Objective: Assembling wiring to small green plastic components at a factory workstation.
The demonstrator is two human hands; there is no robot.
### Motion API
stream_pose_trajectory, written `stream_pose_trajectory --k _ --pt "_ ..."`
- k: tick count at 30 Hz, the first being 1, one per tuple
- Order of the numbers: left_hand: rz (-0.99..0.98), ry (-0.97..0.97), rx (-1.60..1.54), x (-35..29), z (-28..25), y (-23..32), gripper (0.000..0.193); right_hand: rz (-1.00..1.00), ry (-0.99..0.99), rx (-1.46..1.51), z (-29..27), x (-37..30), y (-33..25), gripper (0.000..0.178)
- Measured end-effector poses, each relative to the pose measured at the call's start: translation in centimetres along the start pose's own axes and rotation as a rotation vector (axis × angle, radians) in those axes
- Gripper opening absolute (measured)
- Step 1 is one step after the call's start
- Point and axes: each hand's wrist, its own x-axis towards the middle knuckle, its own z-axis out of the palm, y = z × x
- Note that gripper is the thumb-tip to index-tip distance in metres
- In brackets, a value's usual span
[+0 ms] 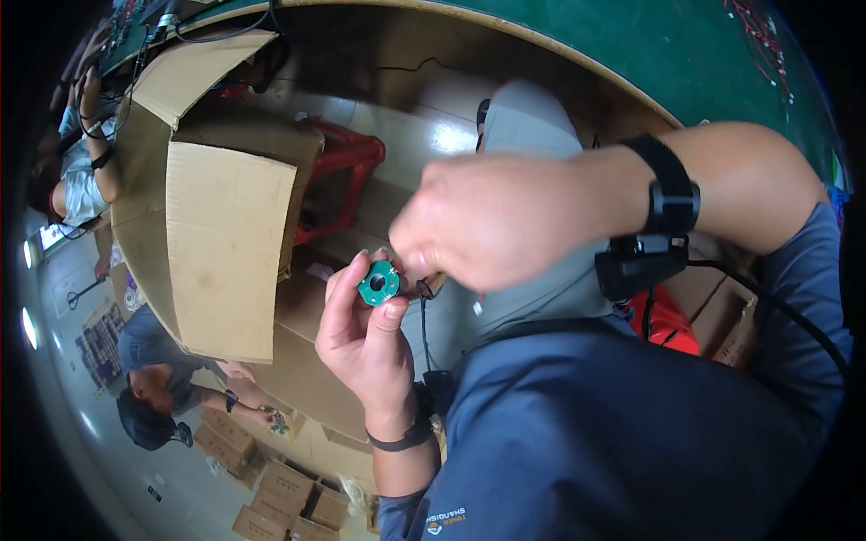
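Observation:
A small green ring-shaped circuit board point(390, 290) with a dark round hole is pinched between the thumb and fingers of my left hand point(365, 347). My right hand point(492, 221) is closed, its bent fingers close against the board's right edge and smeared a little by motion. What those fingers grip is hidden. A tiny white connector point(477, 308) shows below the right fist; whether it joins to something in that hand I cannot tell. Both wrists wear black straps.
An open cardboard box point(230, 252) stands to the left, with a red plastic stool point(347, 176) behind it. A green-topped table point(577, 41) runs along the far side, red wires point(762, 41) at its right. Two other people work at left; several cartons point(280, 491) lie lower left.

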Motion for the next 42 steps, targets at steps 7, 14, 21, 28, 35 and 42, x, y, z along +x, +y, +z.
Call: stream_pose_trajectory --k 7,14,21,28,35,42 --pt "0.347 0.007 0.403 0.6 -0.1 -0.3 0.041 -0.091 0.049 0.030 0.6 0.9 0.7 0.019" --pt "0.482 0.042 0.517 1.8 -1.7 -1.3 0.038 -0.201 0.092 0.183 1.1 2.5 1.1 0.021" --pt "0.396 0.040 0.448 1.1 -1.2 -0.9 0.040 -0.274 0.130 0.095 1.4 1.9 1.0 0.018" --pt "0.283 0.043 0.261 0.7 -1.4 -1.0 0.045 -0.299 0.190 0.115 1.5 1.5 0.5 0.017" --pt "0.193 0.054 0.112 0.8 -2.0 -1.5 0.047 -0.387 0.255 0.053 1.5 2.1 0.6 0.015" --pt "0.218 0.037 0.092 1.3 -2.2 -1.3 0.048 -0.465 0.339 -0.117 0.8 3.2 1.2 0.019"
